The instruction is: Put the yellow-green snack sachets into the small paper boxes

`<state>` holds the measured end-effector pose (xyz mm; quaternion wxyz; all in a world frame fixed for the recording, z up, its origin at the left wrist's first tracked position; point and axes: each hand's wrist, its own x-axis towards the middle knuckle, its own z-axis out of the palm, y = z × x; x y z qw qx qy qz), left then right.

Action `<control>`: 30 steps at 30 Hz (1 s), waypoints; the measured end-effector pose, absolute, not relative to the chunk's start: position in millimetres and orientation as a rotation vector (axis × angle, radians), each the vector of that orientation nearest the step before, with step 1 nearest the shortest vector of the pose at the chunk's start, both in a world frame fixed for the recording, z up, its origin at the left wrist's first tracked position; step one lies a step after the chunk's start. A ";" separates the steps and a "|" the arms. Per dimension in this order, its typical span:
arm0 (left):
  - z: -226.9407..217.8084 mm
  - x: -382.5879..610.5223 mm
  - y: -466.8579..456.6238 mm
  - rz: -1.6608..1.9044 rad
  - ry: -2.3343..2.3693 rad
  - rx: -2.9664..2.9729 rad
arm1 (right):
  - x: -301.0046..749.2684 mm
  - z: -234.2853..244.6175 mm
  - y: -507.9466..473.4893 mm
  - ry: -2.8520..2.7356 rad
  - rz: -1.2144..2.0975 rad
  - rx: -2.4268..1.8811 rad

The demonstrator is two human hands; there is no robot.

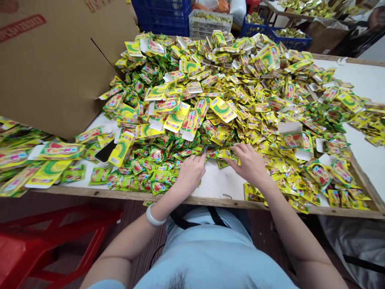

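Observation:
My left hand (191, 171), with a ring on one finger and a white band at the wrist, rests at the front of the packet pile. Its fingers are curled together, and what they hold, if anything, is hidden. My right hand (252, 166) reaches into the pile's edge, thumb and fingers apart around a small yellow packet (224, 153). Green watermelon-printed packets (156, 170) lie to the left of my hands. Yellow packets (282, 172) spread to the right. Flat yellow-green boxes (177, 118) lie on top of the heap. Between my wrists shows the white tabletop (218, 182).
A large brown carton (60, 68) stands at the left. A dark phone-like object (104, 152) lies partly under a box. Wooden edging (216, 202) borders the table. A red stool (60, 237) is at lower left. Crates (210, 25) with packets stand behind, near another person's hand.

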<state>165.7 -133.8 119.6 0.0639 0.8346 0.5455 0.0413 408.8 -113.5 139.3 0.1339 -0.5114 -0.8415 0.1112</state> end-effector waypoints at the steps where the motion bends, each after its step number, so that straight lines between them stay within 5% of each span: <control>1: 119.5 161.6 -133.3 0.184 1.645 2.487 | 393.0 133.9 -109.3 -2.508 0.248 -1.552; 8: 123.0 136.1 -129.6 0.927 1.520 1.923 | 379.1 128.7 -102.6 -2.716 0.170 -1.634; 19: 105.2 160.3 -153.1 0.585 1.472 2.069 | 392.8 139.5 -121.9 -2.611 0.246 -1.587; 30: 129.8 172.4 -141.8 0.996 1.121 1.365 | 380.3 122.3 -161.5 -1.732 1.286 -1.085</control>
